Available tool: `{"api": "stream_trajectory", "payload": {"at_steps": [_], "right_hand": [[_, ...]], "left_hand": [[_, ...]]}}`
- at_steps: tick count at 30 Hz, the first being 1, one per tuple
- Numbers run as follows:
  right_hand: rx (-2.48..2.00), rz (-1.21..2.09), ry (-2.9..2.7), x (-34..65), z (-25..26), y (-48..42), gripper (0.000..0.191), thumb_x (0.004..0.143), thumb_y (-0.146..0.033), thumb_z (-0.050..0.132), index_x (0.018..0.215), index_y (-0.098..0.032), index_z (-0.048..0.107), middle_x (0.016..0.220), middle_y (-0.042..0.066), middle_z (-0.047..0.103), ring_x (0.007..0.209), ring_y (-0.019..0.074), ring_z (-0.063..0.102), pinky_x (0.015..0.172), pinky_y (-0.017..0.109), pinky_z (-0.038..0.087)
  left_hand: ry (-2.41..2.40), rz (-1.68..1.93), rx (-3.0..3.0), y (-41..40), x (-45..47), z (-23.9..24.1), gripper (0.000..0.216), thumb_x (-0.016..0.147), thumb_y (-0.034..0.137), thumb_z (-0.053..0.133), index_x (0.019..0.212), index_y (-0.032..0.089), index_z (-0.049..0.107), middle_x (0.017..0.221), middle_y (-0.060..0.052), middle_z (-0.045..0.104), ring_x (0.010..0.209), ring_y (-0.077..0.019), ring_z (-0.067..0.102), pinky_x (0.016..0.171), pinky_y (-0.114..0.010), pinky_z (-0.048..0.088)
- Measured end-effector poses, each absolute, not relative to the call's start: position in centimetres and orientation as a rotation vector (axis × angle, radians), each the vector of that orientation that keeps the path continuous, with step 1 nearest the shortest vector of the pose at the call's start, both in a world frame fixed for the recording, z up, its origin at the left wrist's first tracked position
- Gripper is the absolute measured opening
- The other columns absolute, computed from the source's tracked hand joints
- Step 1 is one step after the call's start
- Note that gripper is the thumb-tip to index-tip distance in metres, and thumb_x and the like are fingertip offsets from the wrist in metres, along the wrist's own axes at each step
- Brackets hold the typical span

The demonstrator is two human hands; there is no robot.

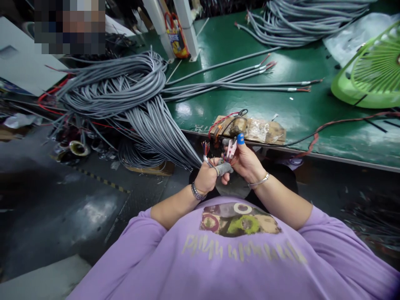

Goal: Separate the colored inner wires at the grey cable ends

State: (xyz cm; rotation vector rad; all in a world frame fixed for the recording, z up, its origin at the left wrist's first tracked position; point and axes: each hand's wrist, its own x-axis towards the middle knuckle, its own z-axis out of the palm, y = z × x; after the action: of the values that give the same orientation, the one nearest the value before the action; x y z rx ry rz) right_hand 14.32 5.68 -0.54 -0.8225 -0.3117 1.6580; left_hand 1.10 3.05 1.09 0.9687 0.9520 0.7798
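Observation:
My left hand point(208, 175) is closed around the end of a grey cable point(175, 143), whose stripped coloured wires point(205, 147) stick up above the fist. A grey finger cot covers one left finger. My right hand point(245, 160) grips small pink snips point(231, 148) just right of those wires, with blue tape on a fingertip point(240, 138). Both hands meet in front of my chest, just below the green table's front edge point(343, 156).
A big bundle of grey cables point(125, 89) drapes off the table's left end. Loose cut cables point(243, 83) lie across the green top. A taped cardboard block point(262, 130) with red and black leads sits at the edge. A green fan point(371, 71) stands right.

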Motion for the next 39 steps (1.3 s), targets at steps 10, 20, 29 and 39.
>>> {"api": "stream_trajectory", "payload": {"at_steps": [10,20,29,39], "right_hand": [[-0.775,1.845,-0.413,15.3,-0.1,4.4,0.064,0.076,-0.081,0.057,0.082,-0.018,0.068,0.071,0.003,0.067,0.054,0.0103,0.053,0.049,0.023,0.043],[-0.816,1.560,-0.509,15.2,-1.0,3.9,0.041,0.068,-0.053,0.083,0.073,-0.018,0.062,0.061,-0.004,0.056,0.052,0.0065,0.043,0.048,0.020,0.037],[-0.801,1.672,-0.453,14.3,-1.3,4.7,0.055,0.070,-0.075,0.070,0.075,-0.020,0.064,0.064,-0.001,0.061,0.050,0.0103,0.051,0.049,0.026,0.045],[-0.791,1.696,-0.281,14.1,-0.5,4.5,0.053,0.073,-0.073,0.068,0.077,-0.020,0.065,0.072,0.000,0.069,0.056,0.0106,0.055,0.054,0.024,0.047]], "left_hand": [[0.908,0.862,0.992,1.6,0.2,1.6,0.036,0.067,0.046,0.079,0.064,0.013,0.064,0.050,-0.001,0.064,0.036,-0.0097,0.053,0.036,-0.021,0.042],[0.990,1.042,0.944,1.6,1.4,1.8,0.037,0.067,0.049,0.078,0.067,0.014,0.064,0.050,0.000,0.063,0.038,-0.0094,0.054,0.039,-0.021,0.045],[1.007,1.022,0.963,1.8,1.8,0.9,0.036,0.069,0.049,0.076,0.069,0.015,0.063,0.053,0.001,0.064,0.040,-0.0092,0.055,0.042,-0.022,0.047],[1.029,0.975,1.022,1.5,1.3,0.5,0.037,0.072,0.050,0.074,0.071,0.015,0.062,0.054,0.001,0.064,0.041,-0.0088,0.055,0.043,-0.022,0.048]]}}
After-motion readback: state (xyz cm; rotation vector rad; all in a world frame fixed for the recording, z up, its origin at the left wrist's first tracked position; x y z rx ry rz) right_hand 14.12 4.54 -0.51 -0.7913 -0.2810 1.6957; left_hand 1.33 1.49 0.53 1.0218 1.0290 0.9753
